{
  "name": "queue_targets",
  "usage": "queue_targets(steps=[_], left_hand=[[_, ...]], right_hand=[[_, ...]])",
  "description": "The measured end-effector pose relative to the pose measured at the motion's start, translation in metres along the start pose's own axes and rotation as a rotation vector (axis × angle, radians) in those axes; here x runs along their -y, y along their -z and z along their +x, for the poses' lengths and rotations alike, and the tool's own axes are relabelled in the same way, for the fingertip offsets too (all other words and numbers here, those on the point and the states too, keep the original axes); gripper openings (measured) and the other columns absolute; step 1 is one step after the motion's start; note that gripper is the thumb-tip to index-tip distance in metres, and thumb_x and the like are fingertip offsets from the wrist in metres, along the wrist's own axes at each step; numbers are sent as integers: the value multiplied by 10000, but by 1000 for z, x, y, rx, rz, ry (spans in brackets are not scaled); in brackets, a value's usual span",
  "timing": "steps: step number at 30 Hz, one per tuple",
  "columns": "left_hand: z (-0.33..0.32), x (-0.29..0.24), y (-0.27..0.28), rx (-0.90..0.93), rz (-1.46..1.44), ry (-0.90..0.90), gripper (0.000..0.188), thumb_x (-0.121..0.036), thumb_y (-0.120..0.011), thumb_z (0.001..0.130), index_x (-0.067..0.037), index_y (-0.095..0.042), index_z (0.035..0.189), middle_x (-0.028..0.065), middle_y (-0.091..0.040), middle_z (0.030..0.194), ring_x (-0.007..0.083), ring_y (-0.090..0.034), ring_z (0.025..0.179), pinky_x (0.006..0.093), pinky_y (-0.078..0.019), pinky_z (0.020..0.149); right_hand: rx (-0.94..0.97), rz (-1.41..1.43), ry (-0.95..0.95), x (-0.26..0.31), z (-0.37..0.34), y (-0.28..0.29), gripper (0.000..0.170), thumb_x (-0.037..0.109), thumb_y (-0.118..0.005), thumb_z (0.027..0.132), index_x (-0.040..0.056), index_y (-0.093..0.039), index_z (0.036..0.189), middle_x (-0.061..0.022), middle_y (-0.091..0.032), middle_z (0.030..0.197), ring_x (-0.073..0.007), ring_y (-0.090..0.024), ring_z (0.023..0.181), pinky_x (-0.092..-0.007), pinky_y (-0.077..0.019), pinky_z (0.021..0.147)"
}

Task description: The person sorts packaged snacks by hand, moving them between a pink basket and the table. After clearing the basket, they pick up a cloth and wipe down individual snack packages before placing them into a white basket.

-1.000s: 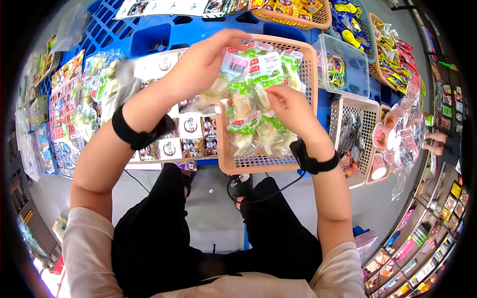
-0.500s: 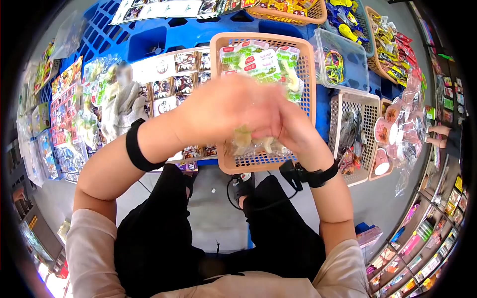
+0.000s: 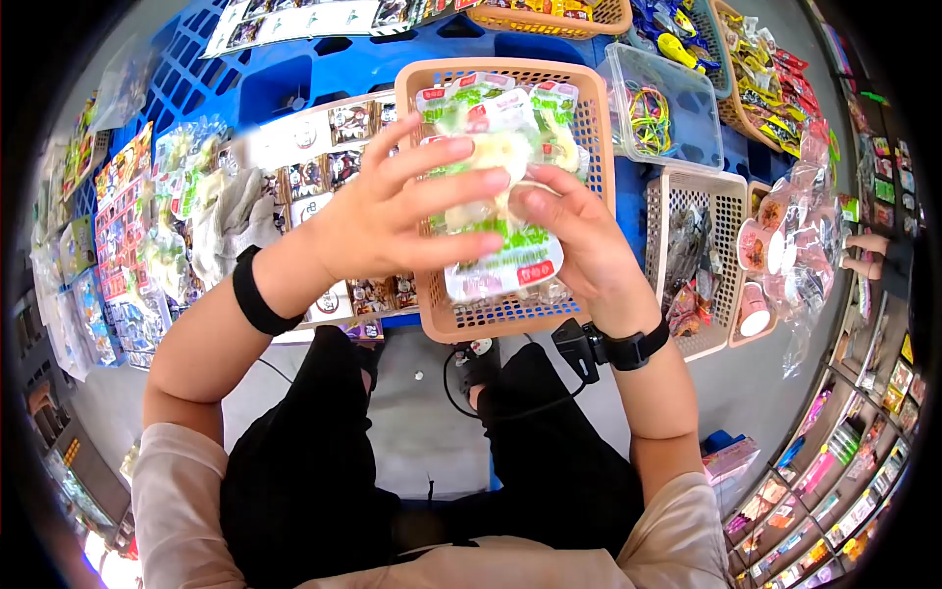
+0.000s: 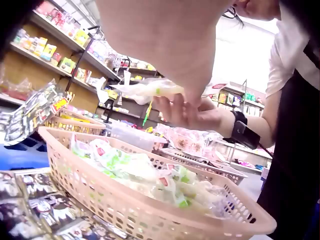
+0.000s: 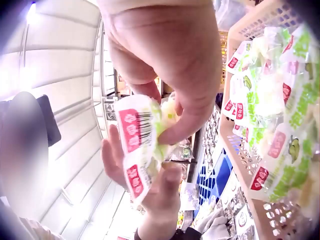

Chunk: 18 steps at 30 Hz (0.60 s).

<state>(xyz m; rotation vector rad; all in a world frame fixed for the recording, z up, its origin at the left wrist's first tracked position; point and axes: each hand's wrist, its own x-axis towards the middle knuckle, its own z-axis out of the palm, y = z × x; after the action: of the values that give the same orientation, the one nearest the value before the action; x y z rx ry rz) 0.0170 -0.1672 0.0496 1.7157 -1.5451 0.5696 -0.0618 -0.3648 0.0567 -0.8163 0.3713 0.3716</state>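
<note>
Above the peach basket (image 3: 407, 88), the right hand (image 3: 594, 236) pinches a clear packet with green and red print (image 3: 505, 260) between thumb and fingers. The left hand (image 3: 392, 216) lies across the packet's left side, fingers spread and mostly straight. In the right wrist view, the right hand (image 5: 165, 55) grips the packet (image 5: 132, 132) from above, while the left hand (image 5: 157, 200) touches it from below. Whether it is one packet or more cannot be told. Similar packets (image 5: 272, 95) lie in the basket. The left wrist view shows the packet (image 4: 150, 90) raised over the basket rim.
Left of the basket lie boxes of dark small packs (image 3: 353, 123) and a grey-white glove (image 3: 235, 216). To the right stand a clear tub (image 3: 677, 123) and a pale basket (image 3: 731, 236). A blue pallet (image 3: 363, 69) is underneath; more snack baskets stand behind.
The left hand has come in from the basket's upper left and met the right hand. A packet is now held up between them, with its printed side showing. The view has shifted slightly.
</note>
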Motion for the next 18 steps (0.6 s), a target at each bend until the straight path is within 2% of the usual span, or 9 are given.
queue_targets(steps=[2,5,7,8,9,11,12,14,18], left_hand=[[12,4,12,345,145,41,369,-182,-625,699,-174,-527,1055,60,-533,1150,272,-516,1031,465,-350,921],[0,11,10,431,-151,117,356,-118,-614,666,-151,-563,1017,78,-556,1109,272,-555,975,391,-442,822],[-1,9,8,360,-191,124,300,-124,-653,671,-104,-589,963,86,-604,998,253,-606,845,313,-486,689],[-6,4,11,472,-405,397,283,-146,-674,677,-85,-597,943,86,-617,944,250,-613,799,312,-487,664],[-7,0,13,577,-617,673,276,-168,-695,683,-65,-604,922,86,-630,890,247,-620,753,311,-487,639],[-1,-2,10,701,-666,709,271,-199,-711,705,-33,-609,893,73,-636,794,192,-626,646,292,-491,597],[5,-8,8,724,-873,948,306,-240,-710,710,-12,-599,879,57,-619,748,151,-606,618,272,-481,562],[5,-16,3,667,-1229,1313,337,-272,-694,739,26,-580,847,23,-592,700,52,-559,600,220,-469,515],[6,-12,4,728,-1287,1294,316,-260,-661,773,35,-579,850,44,-606,724,82,-581,600,217,-487,541]], right_hand=[[-14,-32,-34,-1,-5,-1,293,105,-578,829,1,-485,1086,-86,-595,953,-133,-569,843,-251,-466,715],[149,-247,-183,-1,-7,6,275,118,-590,823,-5,-516,1058,-60,-610,908,-98,-568,791,-220,-456,651],[252,-798,-200,8,-6,15,288,124,-597,818,4,-526,1070,-22,-618,876,-69,-560,768,-204,-445,638],[120,-911,-145,9,-8,12,314,111,-582,822,21,-512,1115,-21,-605,958,-73,-552,825,-207,-447,664],[122,-909,-145,7,-10,9,314,111,-582,822,21,-512,1115,-21,-605,958,-73,-552,825,-207,-447,664],[206,-497,256,2,-15,2,342,97,-569,826,35,-494,1154,-34,-575,1047,-89,-535,915,-226,-442,738],[166,-499,42,6,-19,3,390,79,-560,824,26,-458,1197,-49,-538,1124,-113,-509,999,-257,-422,823],[162,-495,45,2,-14,4,413,81,-563,822,25,-444,1213,-53,-531,1140,-123,-507,1011,-271,-413,846],[315,-386,73,-9,2,9,472,95,-578,813,22,-408,1247,-74,-507,1189,-139,-491,1055,-289,-395,885]])
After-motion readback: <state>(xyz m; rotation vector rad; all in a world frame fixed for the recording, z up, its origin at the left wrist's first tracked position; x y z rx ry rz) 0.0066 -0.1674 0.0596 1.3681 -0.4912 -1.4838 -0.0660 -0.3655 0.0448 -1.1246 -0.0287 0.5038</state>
